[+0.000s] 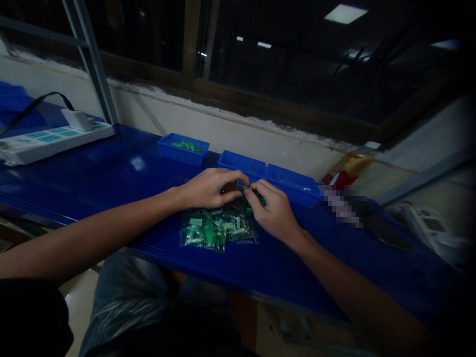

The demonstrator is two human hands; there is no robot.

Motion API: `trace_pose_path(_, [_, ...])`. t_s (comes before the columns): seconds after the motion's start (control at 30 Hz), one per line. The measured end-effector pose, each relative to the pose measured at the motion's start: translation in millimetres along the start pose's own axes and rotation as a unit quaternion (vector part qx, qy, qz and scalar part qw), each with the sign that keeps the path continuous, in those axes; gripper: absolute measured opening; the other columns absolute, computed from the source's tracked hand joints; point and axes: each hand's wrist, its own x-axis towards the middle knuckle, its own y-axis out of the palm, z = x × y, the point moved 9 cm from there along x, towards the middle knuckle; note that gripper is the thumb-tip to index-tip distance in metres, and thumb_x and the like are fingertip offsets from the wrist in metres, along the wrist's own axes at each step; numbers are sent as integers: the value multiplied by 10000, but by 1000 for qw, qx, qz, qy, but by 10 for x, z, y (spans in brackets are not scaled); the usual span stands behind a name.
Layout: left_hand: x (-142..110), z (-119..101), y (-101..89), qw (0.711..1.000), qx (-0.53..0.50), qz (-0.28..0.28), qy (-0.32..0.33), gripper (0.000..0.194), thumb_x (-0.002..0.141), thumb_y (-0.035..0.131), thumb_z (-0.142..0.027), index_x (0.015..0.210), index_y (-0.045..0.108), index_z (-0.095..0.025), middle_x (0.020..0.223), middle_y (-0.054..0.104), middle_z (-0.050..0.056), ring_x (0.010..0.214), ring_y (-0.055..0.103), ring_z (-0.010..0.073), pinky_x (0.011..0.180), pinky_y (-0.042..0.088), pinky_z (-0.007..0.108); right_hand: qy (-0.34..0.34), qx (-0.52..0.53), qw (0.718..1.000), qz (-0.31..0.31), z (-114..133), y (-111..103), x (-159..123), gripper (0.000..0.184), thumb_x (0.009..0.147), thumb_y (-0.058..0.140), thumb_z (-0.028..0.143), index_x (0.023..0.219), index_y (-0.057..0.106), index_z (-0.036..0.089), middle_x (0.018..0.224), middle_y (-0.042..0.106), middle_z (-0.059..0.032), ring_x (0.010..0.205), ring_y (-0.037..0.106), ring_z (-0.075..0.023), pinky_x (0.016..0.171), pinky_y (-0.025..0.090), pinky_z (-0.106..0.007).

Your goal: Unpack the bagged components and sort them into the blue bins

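My left hand and my right hand meet above the blue table. Between their fingertips is a small dark grey piece, pinched from both sides; its exact kind is too small to make out. Just below the hands lie clear plastic bags holding green and whitish small parts. Part of this pile is hidden behind my fingers. Behind the hands a blue bin stands close to my left fingertips.
Along the wall stand another blue bin with green pieces in it and a third blue bin. At the left lies a white power strip with a plug and black cord. Red and gold packaging leans at the right.
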Motion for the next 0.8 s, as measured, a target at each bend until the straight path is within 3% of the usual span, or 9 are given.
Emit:
trace_pose_path(0.17, [7,24,-8,1000,26,-15,-1,178,791,504,-175,951,576,-148,779,616,21,719,573,117,651,442,224,-5,0,1000,18,40,26,1,216,878,410,278,744,540,169,700,528,-23,684,510,-142,629,377,-267])
trace_pose_path(0.4, [-5,77,25,1000,15,-20,-16,224,824,506,-228,1028,552,-149,768,621,17,686,582,104,620,458,213,-4,-4,999,40,7,74,3,238,882,384,266,727,533,166,703,540,-28,701,507,-144,660,373,-281])
trace_pose_path(0.57, [8,13,27,1000,25,-12,0,182,846,496,-253,976,576,-153,811,634,27,726,593,107,654,465,217,4,-8,999,41,-12,67,12,274,889,366,274,670,495,172,656,508,-16,664,494,-136,629,363,-274])
trace_pose_path(0.8, [-66,128,90,998,44,9,-52,230,868,461,-308,974,583,-144,802,642,36,723,598,125,635,443,224,16,35,999,-2,-57,-35,38,184,833,472,310,938,516,164,801,566,-37,767,538,-155,697,410,-294])
